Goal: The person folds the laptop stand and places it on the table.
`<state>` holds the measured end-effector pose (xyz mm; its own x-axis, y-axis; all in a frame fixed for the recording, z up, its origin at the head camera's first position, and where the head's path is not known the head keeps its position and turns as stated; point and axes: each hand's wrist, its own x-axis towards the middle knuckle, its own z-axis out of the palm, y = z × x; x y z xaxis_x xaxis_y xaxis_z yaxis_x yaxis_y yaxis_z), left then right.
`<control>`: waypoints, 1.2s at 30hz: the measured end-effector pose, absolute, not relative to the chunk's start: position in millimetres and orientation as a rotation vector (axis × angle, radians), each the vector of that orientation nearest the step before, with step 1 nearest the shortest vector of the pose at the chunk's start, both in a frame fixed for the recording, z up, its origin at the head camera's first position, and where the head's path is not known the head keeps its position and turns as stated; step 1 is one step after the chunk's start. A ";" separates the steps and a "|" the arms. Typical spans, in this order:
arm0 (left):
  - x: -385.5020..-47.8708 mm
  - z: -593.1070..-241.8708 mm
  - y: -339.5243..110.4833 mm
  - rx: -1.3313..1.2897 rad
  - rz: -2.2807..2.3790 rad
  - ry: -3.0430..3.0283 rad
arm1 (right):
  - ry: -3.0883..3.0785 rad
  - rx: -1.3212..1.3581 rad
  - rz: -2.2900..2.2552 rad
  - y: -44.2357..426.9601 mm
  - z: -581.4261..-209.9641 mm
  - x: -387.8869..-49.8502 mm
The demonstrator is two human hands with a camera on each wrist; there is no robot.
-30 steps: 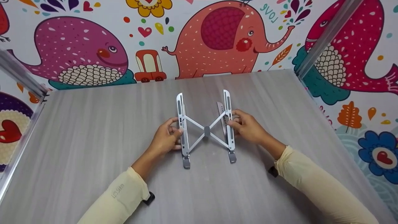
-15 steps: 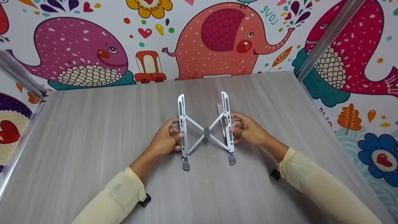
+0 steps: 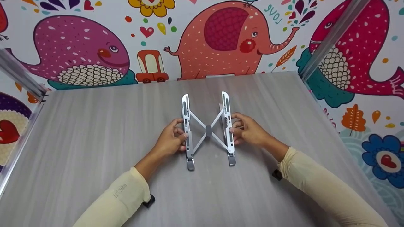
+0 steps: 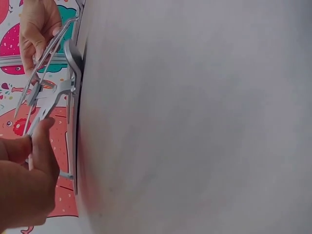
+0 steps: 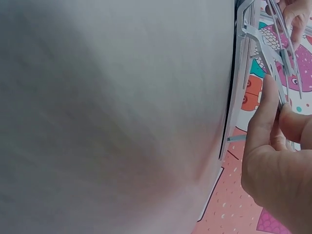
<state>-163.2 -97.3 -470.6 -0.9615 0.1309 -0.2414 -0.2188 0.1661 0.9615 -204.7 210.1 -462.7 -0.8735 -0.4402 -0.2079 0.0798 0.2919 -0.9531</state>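
A silver folding stand stands at the middle of the table, its two side rails joined by crossed bars that meet at a grey hub [image 3: 208,130]. My left hand [image 3: 170,138] grips the left rail [image 3: 187,126], thumb on its near face and fingers round the outer side. The right rail [image 3: 227,126] is pinched between thumb and fingers of my right hand [image 3: 251,130]. Grey feet [image 3: 190,164] end both rails at the front. In the left wrist view the left hand [image 4: 31,180] holds a raised arm; the right wrist view shows the right hand [image 5: 278,151] likewise.
The grey wood-patterned table [image 3: 94,142] extends round the stand. Behind it rises a wall with cartoon animals [image 3: 221,41], and metal posts [image 3: 331,37] stand at the back corners.
The two rails have come closer together, the right one moving left and the left one slightly right. The crossed bars stand steeper. Both hands have kept their grip.
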 end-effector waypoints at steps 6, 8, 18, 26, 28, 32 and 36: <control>-165.6 -470.5 -93.8 -0.084 1.880 2.167 | 2.125 -0.320 -1.610 207.9 -463.6 -206.1; -166.2 -470.1 -92.4 -0.086 1.878 2.170 | 2.126 -0.323 -1.605 207.3 -463.5 -206.4; -169.9 -469.3 -82.7 -0.092 1.915 2.148 | 2.135 -0.323 -1.613 199.4 -461.3 -206.9; -171.2 -468.4 -76.4 -0.087 1.922 2.139 | 2.135 -0.335 -1.623 194.1 -461.9 -207.1; -171.3 -467.7 -74.8 -0.088 1.923 2.138 | 2.132 -0.336 -1.625 192.9 -462.1 -207.3; -172.1 -467.1 -72.8 -0.079 1.915 2.142 | 2.154 -0.321 -1.613 190.3 -462.6 -207.8; -172.5 -467.1 -70.6 -0.059 1.913 2.150 | 2.170 -0.304 -1.599 187.8 -462.8 -208.7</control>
<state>-172.5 -70.6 -467.1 -0.9648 0.1425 -0.2210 -0.2029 0.1312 0.9704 -208.7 187.8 -462.8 -0.8853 -0.4165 -0.2069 0.0743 0.3124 -0.9470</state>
